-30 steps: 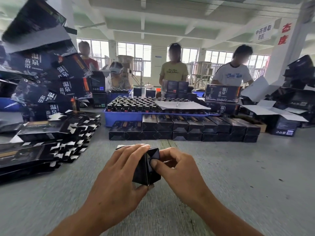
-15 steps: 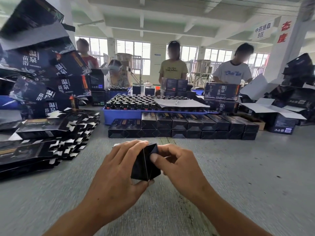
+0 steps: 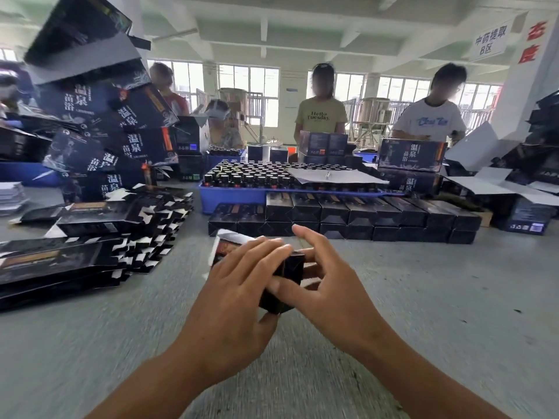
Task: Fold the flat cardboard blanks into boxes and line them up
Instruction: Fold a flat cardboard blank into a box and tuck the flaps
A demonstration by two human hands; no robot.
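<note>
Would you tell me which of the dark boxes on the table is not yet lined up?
The box held between the left hand and right hand; the others sit in the stacked row behind.

Big workshop hall with a pale ceiling [image 3: 302, 31] crossed by concrete beams, and a long row of windows [image 3: 260, 89] on the far wall letting in bright daylight. Grey table [image 3: 438, 297] fills the foreground. A white pillar [image 3: 526, 86] on the right has red characters on it, and a white sign [image 3: 490, 40] hangs from the ceiling beside it. Metal tanks [image 3: 373, 116] on frames stand back by the windows. Several people [image 3: 320, 113] stand or sit across the table. A blue tray [image 3: 242, 196] packed with dark bottles sits mid-table.
</note>
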